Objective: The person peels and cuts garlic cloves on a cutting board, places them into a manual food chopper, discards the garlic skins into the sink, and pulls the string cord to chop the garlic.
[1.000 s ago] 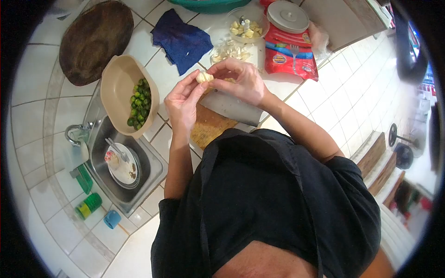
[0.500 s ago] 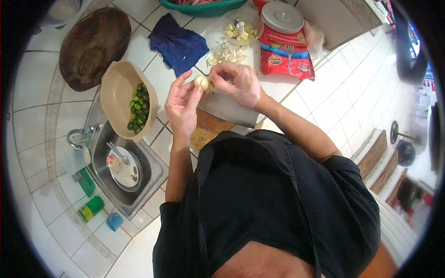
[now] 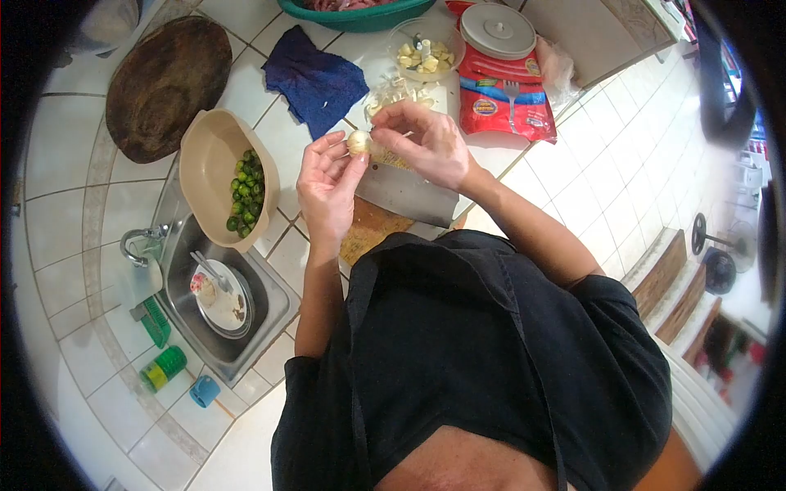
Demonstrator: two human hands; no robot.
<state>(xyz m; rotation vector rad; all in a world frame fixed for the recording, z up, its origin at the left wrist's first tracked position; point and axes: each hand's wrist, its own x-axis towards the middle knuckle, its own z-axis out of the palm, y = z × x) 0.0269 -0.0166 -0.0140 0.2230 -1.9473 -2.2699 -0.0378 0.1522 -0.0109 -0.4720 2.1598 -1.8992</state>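
My left hand (image 3: pixel 332 180) holds a pale, round garlic bulb (image 3: pixel 359 142) between thumb and fingers. Close beside the bulb, my right hand (image 3: pixel 426 147) has its thumb and index finger curled into a pinch. Whatever lies between those fingertips is too small to make out. Beyond the hands is a heap of papery garlic skins (image 3: pixel 397 92). Peeled garlic cloves (image 3: pixel 434 59) lie in a clear bowl (image 3: pixel 399 37) with a central post. Below my hands a wide metal blade (image 3: pixel 409 195) rests across a wooden board (image 3: pixel 368 227), both partly hidden.
A blue cloth (image 3: pixel 311 78) and a beige dish (image 3: pixel 196 164) of green vegetables are at left, above a sink (image 3: pixel 274 307) with dishes. A dark wooden board (image 3: pixel 168 86) lies further left. A red packet (image 3: pixel 508 119), grey lid (image 3: pixel 498 31) and teal basin (image 3: pixel 360 20) stand beyond.
My right fingertips have drawn slightly away from the garlic bulb and that hand has opened a little. The left hand has turned slightly, still holding the bulb.
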